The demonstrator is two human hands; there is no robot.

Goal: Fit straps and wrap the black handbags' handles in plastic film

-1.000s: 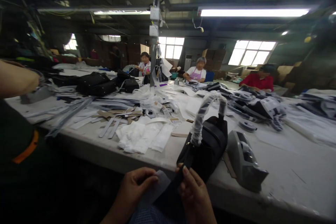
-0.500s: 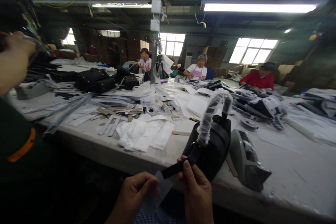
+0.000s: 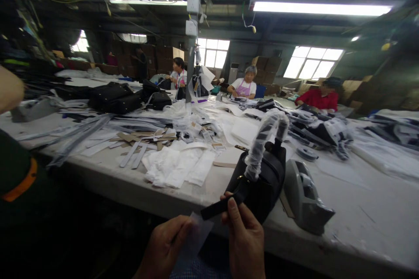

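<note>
At the table's near edge stands a black handbag (image 3: 266,183), its arched handle (image 3: 257,152) wrapped in clear plastic. My right hand (image 3: 244,231) pinches a black strap (image 3: 216,208) in front of the bag, thumb on top. The strap's free end points left. Just below that end, my left hand (image 3: 170,239) grips a thin translucent sheet (image 3: 198,235) between thumb and fingers. The sheet's lower part hangs over my lap, and its top corner lies close to the strap tip; I cannot tell whether they touch.
A grey tape dispenser (image 3: 306,200) stands right of the bag. White sheets (image 3: 180,163) and card strips (image 3: 144,139) lie to the left. Black bags (image 3: 111,98) are piled farther back. A co-worker's arm (image 3: 9,89) enters at left; several people sit across the table.
The co-worker's arm at the left has moved mostly out of view. My view has shifted slightly. Both hands keep their grips, with the sheet tilted a little differently beneath the strap.
</note>
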